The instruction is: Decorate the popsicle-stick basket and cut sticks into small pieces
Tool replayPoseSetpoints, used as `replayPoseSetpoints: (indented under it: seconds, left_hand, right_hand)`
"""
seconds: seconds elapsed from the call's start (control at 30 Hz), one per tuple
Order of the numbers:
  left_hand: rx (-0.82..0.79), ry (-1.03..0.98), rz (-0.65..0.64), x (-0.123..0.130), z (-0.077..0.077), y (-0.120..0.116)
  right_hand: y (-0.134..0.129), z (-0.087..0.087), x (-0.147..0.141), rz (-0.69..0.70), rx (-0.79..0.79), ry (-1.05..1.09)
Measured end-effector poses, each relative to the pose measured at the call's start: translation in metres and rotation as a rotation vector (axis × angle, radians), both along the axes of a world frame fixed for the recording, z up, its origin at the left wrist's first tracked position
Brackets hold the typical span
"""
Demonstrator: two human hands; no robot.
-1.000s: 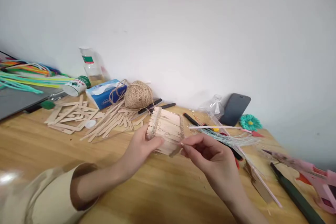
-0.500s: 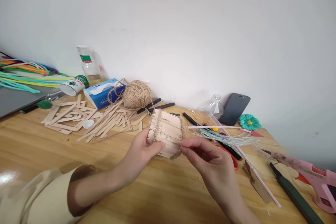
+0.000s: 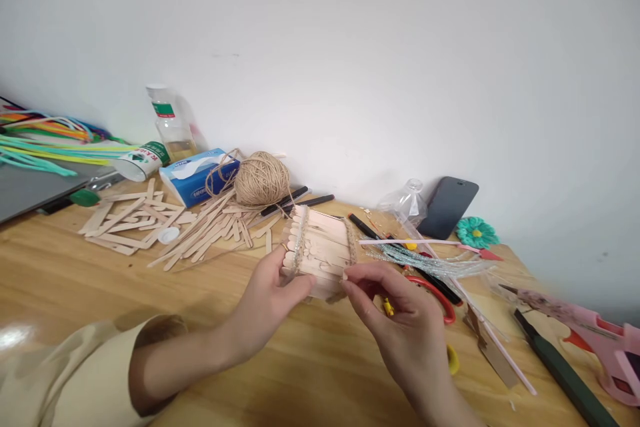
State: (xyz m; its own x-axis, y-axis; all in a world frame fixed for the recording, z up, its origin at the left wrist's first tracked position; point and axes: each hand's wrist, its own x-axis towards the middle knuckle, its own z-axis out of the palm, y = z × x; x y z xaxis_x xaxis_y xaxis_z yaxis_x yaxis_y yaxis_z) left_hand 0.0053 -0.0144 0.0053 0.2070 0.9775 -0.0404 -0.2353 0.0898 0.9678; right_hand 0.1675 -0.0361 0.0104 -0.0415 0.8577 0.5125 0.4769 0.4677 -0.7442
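My left hand (image 3: pixel 270 290) is wrapped round a small craft-stick holder (image 3: pixel 323 247), its thumb lying along the lower front. Pale wooden sticks stand side by side around the holder, and a band of twine runs round each end. At the lower right edge of the holder, my right hand (image 3: pixel 400 313) has thumb and forefinger pinched together. A tiny pale bit shows at those fingertips, too small to name. Behind the holder, the ball of twine (image 3: pixel 261 178) rests on the table, a strand trailing down towards the holder.
Loose craft sticks (image 3: pixel 220 227) lie to the left by a blue tissue pack (image 3: pixel 200 177). On the right are markers, glittery pipe cleaners (image 3: pixel 425 260), red-handled scissors (image 3: pixel 440 297), a phone (image 3: pixel 449 207), a green flower (image 3: pixel 477 232) and a pink glue gun (image 3: pixel 590 333).
My right hand has shifted slightly, and more of the red scissors handle and a yellow piece now show around it. The holder has barely moved in my left hand.
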Motion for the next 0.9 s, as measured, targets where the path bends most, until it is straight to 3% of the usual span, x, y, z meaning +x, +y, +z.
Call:
replayPoseSetpoints:
  seconds: [0.23,0.53,0.9]
  left_hand:
    - [0.02,-0.015,-0.023,0.0009,0.0001,-0.003]
    - [0.017,-0.063,-0.037,-0.0002,-0.0043,-0.0048]
    - [0.009,-0.051,-0.024,0.0006,-0.0061,-0.0059]
  right_hand:
    - [0.0011,-0.0041,-0.0067,-0.021,0.173,-0.197]
    - [0.0001,-0.0042,-0.0047,-0.084,0.05,-0.138]
    - [-0.0013,-0.0058,-0.006,-0.052,0.111,-0.134]
